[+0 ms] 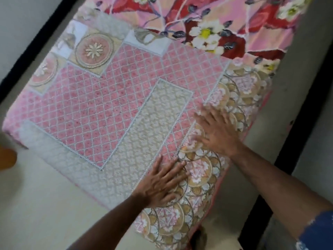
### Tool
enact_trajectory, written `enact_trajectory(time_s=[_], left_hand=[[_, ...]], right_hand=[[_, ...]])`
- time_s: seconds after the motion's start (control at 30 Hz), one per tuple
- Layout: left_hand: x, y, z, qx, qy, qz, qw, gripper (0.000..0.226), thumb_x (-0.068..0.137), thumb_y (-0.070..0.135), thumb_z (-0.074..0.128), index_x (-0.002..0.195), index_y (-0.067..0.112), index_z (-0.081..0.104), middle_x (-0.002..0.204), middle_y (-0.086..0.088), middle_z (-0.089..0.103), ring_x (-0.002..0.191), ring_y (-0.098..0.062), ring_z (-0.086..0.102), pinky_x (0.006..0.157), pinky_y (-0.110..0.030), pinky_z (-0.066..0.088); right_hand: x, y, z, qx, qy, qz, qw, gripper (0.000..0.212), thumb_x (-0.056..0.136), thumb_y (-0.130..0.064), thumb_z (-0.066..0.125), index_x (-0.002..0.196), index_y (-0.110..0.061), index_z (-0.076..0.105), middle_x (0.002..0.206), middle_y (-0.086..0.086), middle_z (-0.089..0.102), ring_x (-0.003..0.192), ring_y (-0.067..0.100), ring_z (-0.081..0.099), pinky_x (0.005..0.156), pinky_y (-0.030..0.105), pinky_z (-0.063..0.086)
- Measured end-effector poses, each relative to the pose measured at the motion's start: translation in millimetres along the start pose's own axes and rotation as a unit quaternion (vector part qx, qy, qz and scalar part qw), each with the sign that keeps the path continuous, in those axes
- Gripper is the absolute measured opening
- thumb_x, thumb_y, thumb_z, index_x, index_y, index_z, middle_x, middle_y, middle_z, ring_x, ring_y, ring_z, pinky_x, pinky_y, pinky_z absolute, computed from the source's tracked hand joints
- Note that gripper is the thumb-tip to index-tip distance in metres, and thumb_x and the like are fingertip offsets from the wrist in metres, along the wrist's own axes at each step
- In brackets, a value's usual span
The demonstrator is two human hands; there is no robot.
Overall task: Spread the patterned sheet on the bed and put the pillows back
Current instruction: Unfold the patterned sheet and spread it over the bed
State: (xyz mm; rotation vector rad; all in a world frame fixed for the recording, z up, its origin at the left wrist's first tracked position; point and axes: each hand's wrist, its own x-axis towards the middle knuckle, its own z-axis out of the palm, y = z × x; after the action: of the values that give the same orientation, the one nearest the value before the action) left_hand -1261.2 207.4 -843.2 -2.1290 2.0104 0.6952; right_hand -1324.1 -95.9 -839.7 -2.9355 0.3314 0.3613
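The patterned sheet, pink lattice with beige panels and round flower medallions, lies flat over the bed. My left hand rests palm down with fingers apart on its near beige and medallion part. My right hand is also flat and open on the medallion border near the bed's right edge, and looks blurred. A red and pink floral blanket covers the far end of the bed. No pillow is in view.
Pale floor lies to the left of the bed and a strip of it to the right. Black bands run along both sides. An orange object sits at the left edge.
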Motion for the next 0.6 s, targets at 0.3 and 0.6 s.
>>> enact_trajectory(time_s=[0.3,0.6], left_hand=[[-4,-33,-17,-0.087,0.039,-0.262,0.960,0.073,0.105,0.063,0.022,0.161,0.027,-0.007,0.169,0.001,-0.019,0.156,-0.029,-0.009,0.120,-0.064,-0.002],[9,-115,-32,-0.280,0.132,-0.599,0.738,0.078,0.095,0.071,0.011,0.157,0.036,-0.020,0.164,0.009,-0.031,0.151,-0.019,-0.030,0.118,-0.068,-0.011]], right_hand=[[89,83,-34,0.012,0.060,0.175,0.983,0.076,0.095,-0.054,0.029,0.160,-0.014,0.019,0.167,0.015,0.017,0.154,0.037,0.014,0.119,0.063,0.020],[159,-86,-27,-0.027,-0.089,-0.476,0.875,0.068,0.099,-0.053,0.034,0.159,-0.023,0.023,0.169,0.006,0.016,0.156,0.027,0.011,0.123,0.056,0.000]])
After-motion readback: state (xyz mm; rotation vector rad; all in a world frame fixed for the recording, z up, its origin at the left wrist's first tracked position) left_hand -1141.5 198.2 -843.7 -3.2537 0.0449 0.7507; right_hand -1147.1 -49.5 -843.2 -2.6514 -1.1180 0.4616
